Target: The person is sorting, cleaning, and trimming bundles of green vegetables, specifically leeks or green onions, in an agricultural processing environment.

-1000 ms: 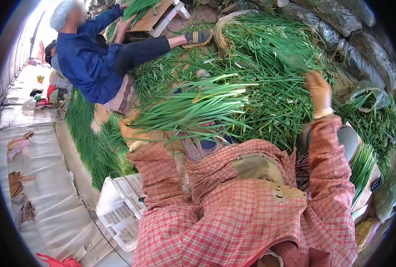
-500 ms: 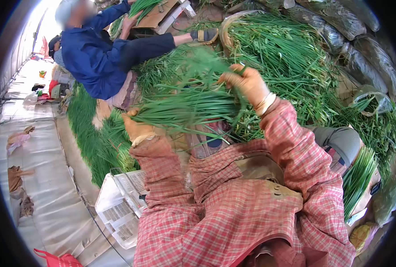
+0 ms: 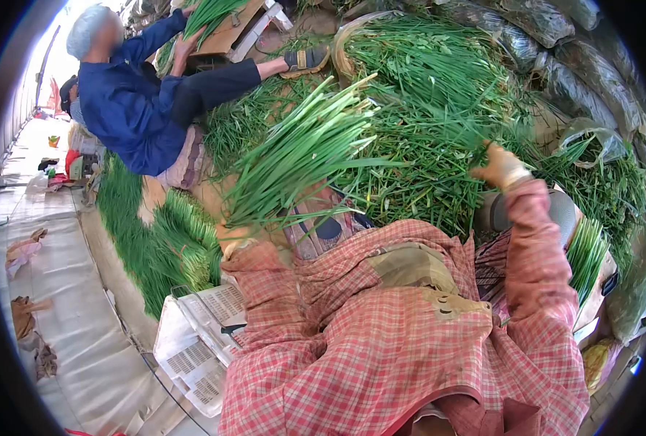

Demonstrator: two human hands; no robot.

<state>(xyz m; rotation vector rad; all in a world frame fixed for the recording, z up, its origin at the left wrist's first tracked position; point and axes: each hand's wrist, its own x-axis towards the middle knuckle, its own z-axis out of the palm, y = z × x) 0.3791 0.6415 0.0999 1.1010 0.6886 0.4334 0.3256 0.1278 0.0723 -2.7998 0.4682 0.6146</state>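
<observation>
My left hand (image 3: 236,238) is closed round the lower end of a thick bunch of garlic chives (image 3: 305,156). Its pale stalk ends fan out up and to the right. My right hand (image 3: 501,167) is stretched out to the right over a wide heap of loose chives (image 3: 417,174). A smear of green chive leaves at its fingertips is blurred by motion, and the fingers look closed on them. Both my hands wear tan gloves. Below my left hand lie tied bundles of chives (image 3: 192,254) with pale ends.
A white plastic crate (image 3: 196,349) stands beside my left arm. A co-worker in a blue jacket (image 3: 123,109) sits at upper left, holding chives over a cardboard box (image 3: 228,29). Filled plastic bags (image 3: 591,80) line the upper right. Pale sheeting (image 3: 68,291) covers the left side.
My right hand has swung right and down, away from the bunch, with blurred leaves at its fingers. The bunch in my left hand has tipped up, stalk ends raised.
</observation>
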